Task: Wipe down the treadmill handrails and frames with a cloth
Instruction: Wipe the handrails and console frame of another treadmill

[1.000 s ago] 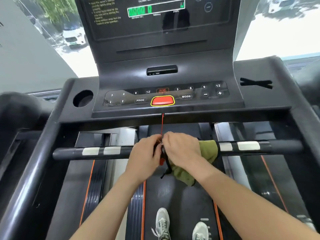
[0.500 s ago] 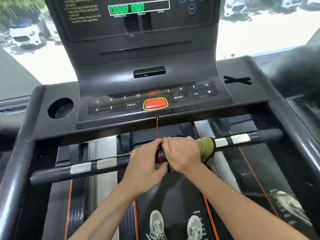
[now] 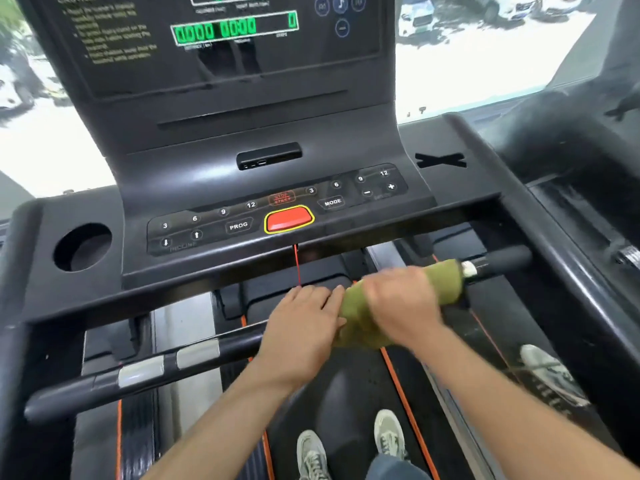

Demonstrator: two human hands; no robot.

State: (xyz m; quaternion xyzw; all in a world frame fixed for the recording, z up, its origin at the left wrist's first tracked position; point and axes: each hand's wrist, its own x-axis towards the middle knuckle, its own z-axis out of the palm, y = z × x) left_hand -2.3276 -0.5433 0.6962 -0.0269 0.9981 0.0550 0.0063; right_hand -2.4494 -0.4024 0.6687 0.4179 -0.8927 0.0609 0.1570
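Observation:
A black front handrail bar (image 3: 145,372) with silver pulse pads crosses the treadmill below the console. An olive-green cloth (image 3: 443,282) is wrapped around the right half of the bar. My right hand (image 3: 401,303) grips the cloth and the bar through it; the hand is blurred. My left hand (image 3: 301,323) lies over the middle of the bar beside the cloth, covering the spot where the red safety cord (image 3: 296,265) comes down from the console. Whether the left fingers close round the bar or the cord is hidden.
The console (image 3: 277,216) with a red stop button, number keys and a green display rises in front. A round cup holder (image 3: 83,247) sits at the left. Black side rails (image 3: 568,244) flank the belt (image 3: 349,403), where my shoes stand. Windows lie beyond.
My right hand has slid the cloth to the right along the bar, away from the middle. The left hand stays at the centre by the cord. The camera has swung left.

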